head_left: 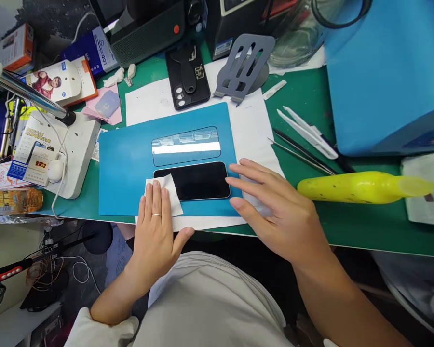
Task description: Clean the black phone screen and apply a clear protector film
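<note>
A black phone (198,180) lies screen-up on a blue mat (126,164) near the desk's front edge. My left hand (155,226) lies flat with its fingers pressing a white wipe (169,190) onto the phone's left end; a ring shows on one finger. My right hand (275,207) is open, fingers stretched out, with the fingertips touching the phone's right end. Just beyond the phone, a clear screen protector (186,144) rests on the mat.
A yellow squeeze bottle (358,187) lies on the green desk to the right. Tweezers (305,132) and thin tools lie behind it, near a big blue box (383,72). A black phone case (188,77) and grey stand (244,65) sit behind the mat. Boxes and a white lamp base (77,149) crowd the left.
</note>
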The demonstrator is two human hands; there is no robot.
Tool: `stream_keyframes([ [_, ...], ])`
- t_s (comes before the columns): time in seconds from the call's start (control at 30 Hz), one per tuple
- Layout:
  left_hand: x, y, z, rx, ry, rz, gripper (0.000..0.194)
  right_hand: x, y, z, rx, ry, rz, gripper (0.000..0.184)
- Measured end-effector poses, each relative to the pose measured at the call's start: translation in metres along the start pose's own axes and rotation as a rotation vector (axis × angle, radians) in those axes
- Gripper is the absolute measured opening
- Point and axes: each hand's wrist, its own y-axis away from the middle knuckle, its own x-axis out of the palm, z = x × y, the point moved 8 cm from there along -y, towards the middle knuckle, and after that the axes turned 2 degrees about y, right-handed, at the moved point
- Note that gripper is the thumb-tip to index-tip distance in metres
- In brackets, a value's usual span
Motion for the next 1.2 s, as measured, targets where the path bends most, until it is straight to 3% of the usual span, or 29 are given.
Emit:
stream_keyframes([
  [0.23,-0.005,-0.021,0.015,-0.034,-0.007,-0.029,0.079,0.003,0.001,-0.003,0.007,-0.017,0.013,0.033],
  [0.43,0.000,-0.008,0.007,-0.035,0.001,-0.005,0.075,0.005,0.001,-0.005,0.013,-0.017,0.012,0.032],
  [0.57,0.000,-0.027,0.003,-0.010,0.007,-0.014,0.079,0.006,0.000,-0.008,0.036,0.021,0.011,0.037],
  [0.67,0.001,-0.048,-0.011,0.027,0.004,-0.006,0.084,0.005,0.000,-0.013,0.080,0.061,-0.014,0.041],
  [0.9,0.011,-0.077,-0.070,0.082,-0.012,-0.028,0.099,0.001,0.000,-0.022,0.192,-0.017,-0.039,0.050],
  [1.03,0.012,-0.063,-0.078,0.132,-0.017,-0.030,0.095,-0.001,-0.001,-0.019,0.155,-0.021,-0.039,0.048],
  [1.2,0.007,-0.031,-0.046,0.141,0.001,0.027,0.091,0.003,-0.001,-0.019,0.134,0.029,-0.004,0.047],
])
